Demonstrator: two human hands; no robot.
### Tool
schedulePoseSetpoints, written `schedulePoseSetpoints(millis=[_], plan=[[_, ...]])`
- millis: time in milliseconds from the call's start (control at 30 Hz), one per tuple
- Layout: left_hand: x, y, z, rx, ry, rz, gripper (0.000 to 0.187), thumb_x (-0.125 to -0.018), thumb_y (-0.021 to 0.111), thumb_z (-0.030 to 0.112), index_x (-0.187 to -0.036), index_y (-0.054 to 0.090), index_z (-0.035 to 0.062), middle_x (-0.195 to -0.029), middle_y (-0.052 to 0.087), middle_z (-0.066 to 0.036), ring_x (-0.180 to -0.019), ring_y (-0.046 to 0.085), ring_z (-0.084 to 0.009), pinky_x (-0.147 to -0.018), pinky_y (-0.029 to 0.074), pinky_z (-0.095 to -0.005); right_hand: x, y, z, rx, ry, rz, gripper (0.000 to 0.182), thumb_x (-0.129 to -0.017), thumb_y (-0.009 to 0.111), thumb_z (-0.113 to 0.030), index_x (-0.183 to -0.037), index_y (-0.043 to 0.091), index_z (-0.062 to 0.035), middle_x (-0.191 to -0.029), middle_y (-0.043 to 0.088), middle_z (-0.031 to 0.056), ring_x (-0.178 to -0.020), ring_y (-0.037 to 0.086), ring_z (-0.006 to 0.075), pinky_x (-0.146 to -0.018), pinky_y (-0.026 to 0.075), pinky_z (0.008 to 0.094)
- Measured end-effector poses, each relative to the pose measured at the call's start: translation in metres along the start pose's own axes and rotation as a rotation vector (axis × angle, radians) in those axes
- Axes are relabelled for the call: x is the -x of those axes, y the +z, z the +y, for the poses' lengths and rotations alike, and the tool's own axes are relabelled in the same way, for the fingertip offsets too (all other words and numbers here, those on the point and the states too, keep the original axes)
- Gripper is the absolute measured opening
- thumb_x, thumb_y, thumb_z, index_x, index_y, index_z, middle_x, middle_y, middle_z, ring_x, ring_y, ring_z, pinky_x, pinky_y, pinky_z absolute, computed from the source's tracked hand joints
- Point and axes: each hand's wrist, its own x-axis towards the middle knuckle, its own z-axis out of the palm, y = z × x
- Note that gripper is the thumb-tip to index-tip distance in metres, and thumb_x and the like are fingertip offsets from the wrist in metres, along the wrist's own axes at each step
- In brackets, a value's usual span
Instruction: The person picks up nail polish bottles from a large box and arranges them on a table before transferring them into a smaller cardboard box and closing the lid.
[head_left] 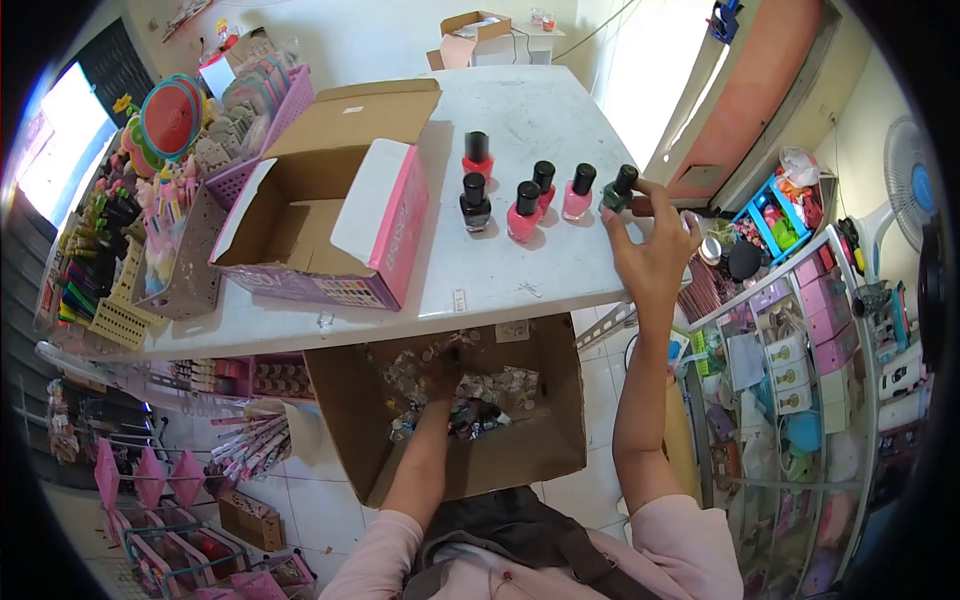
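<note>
My right hand (652, 238) grips a dark green nail polish bottle (617, 198) between thumb and fingers, upright on the white table (520, 100) near its right edge. To its left stand several more bottles with black caps: a light pink one (577, 203), a red one (544, 192), a bright pink one (523, 226), a dark grey one (475, 212) and a coral one (478, 164). My left hand (440, 372) reaches down into a large cardboard box (350, 440) below the table edge, among small clear packets (510, 388). Its fingers are in shadow and hard to make out.
An open pink carton (402, 225) with its flaps up sits left of the bottles. Baskets of pens (180, 250) line the table's left side. A glass shelf (800, 380) with goods and a fan (910, 175) stand at right. Pink racks (150, 475) are at lower left.
</note>
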Motion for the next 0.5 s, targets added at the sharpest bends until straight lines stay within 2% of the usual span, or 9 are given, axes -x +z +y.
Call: schedulePoseSetpoints(millis=[67, 100, 167, 200, 300, 367, 400, 467, 500], plan=[[-0.004, -0.007, 0.002, -0.161, -0.037, -0.214, 0.042, -0.073, 0.052, 0.047, -0.111, 0.048, 0.0291, -0.114, 0.051, -0.001, -0.108, 0.046, -0.0232, -0.092, 0.019, -0.0589, 0.001, -0.001, -0.002, 0.033, 0.017, 0.006, 0.034, -0.066, 0.065, -0.019, -0.097, 0.053, -0.0146, -0.075, 0.059, -0.0001, -0.078, 0.055, 0.0136, -0.089, 0.022, 0.0409], [-0.007, -0.011, 0.003, -0.171, -0.028, -0.218, 0.042, -0.073, 0.052, 0.047, -0.111, 0.048, 0.0291, -0.114, 0.051, -0.001, -0.108, 0.046, -0.0232, -0.092, 0.019, -0.0589, 0.0, -0.001, -0.002, 0.035, 0.015, 0.006, 0.033, -0.066, 0.065, -0.019, -0.097, 0.053, -0.0149, -0.074, 0.059, -0.0006, -0.077, 0.055, 0.0133, -0.089, 0.022, 0.0408], [-0.01, -0.01, 0.003, -0.195, -0.027, -0.368, 0.048, -0.073, 0.054, 0.044, -0.115, 0.046, 0.0236, -0.113, 0.051, -0.006, -0.108, 0.047, -0.0238, -0.089, 0.026, -0.0586, 0.0, -0.001, -0.002, 0.031, 0.014, 0.003, 0.032, -0.066, 0.065, -0.02, -0.096, 0.052, -0.0153, -0.073, 0.059, -0.0012, -0.077, 0.055, 0.0127, -0.089, 0.022, 0.0407], [-0.012, -0.009, 0.002, -0.2, -0.023, -0.371, 0.048, -0.073, 0.054, 0.044, -0.115, 0.046, 0.0236, -0.113, 0.051, -0.006, -0.108, 0.047, -0.0238, -0.089, 0.026, -0.0586, 0.0, -0.001, -0.001, 0.032, 0.021, 0.004, 0.032, -0.066, 0.065, -0.02, -0.096, 0.052, -0.0153, -0.073, 0.059, -0.0012, -0.077, 0.055, 0.0127, -0.089, 0.022, 0.0407], [-0.014, 0.007, -0.001, -0.26, 0.02, -0.347, 0.052, -0.074, 0.054, 0.04, -0.118, 0.044, 0.0144, -0.111, 0.052, -0.011, -0.102, 0.051, -0.0248, -0.083, 0.037, -0.0531, 0.001, 0.0, 0.0, 0.038, 0.039, -0.006, 0.032, -0.066, 0.066, -0.022, -0.095, 0.052, -0.0155, -0.074, 0.06, -0.0013, -0.077, 0.055, 0.0128, -0.089, 0.022, 0.0411], [-0.008, 0.01, 0.001, -0.23, 0.063, 0.021, 0.05, -0.075, 0.056, 0.034, -0.116, 0.046, 0.0068, -0.103, 0.055, -0.014, -0.094, 0.055, -0.0298, -0.078, 0.044, -0.0439, 0.001, 0.002, 0.002, 0.05, 0.058, -0.014, 0.037, -0.065, 0.067, -0.026, -0.097, 0.052, -0.0153, -0.077, 0.06, -0.0009, -0.079, 0.055, 0.0138, -0.089, 0.023, 0.0417], [-0.009, 0.008, -0.005, -0.239, 0.061, 0.016, 0.05, -0.075, 0.056, 0.034, -0.116, 0.046, 0.0068, -0.103, 0.055, -0.014, -0.094, 0.055, -0.0298, -0.078, 0.044, -0.0439, 0.001, 0.003, 0.001, 0.045, 0.066, -0.018, 0.037, -0.065, 0.067, -0.026, -0.097, 0.052, -0.0153, -0.077, 0.06, -0.0009, -0.079, 0.055, 0.0138, -0.089, 0.023, 0.0417], [-0.015, 0.006, -0.011, -0.114, 0.122, -0.154, 0.05, -0.072, 0.06, 0.026, -0.117, 0.046, 0.0083, -0.102, 0.056, -0.015, -0.092, 0.054, -0.0342, -0.075, 0.046, -0.0373, 0.001, 0.002, 0.0, 0.019, 0.058, 0.074, 0.042, -0.065, 0.068, -0.032, -0.099, 0.051, -0.0142, -0.084, 0.06, 0.0002, -0.083, 0.055, 0.0139, -0.09, 0.021, 0.0444], [-0.01, -0.002, -0.01, -0.114, 0.119, -0.164, 0.05, -0.072, 0.06, 0.026, -0.117, 0.046, 0.0083, -0.102, 0.056, -0.015, -0.092, 0.054, -0.0342, -0.075, 0.046, -0.0373, 0.001, 0.0, -0.003, 0.033, 0.058, 0.11, 0.046, -0.064, 0.07, -0.029, -0.102, 0.05, -0.0117, -0.094, 0.058, 0.0026, -0.088, 0.053, 0.0158, -0.09, 0.025, 0.0427]])
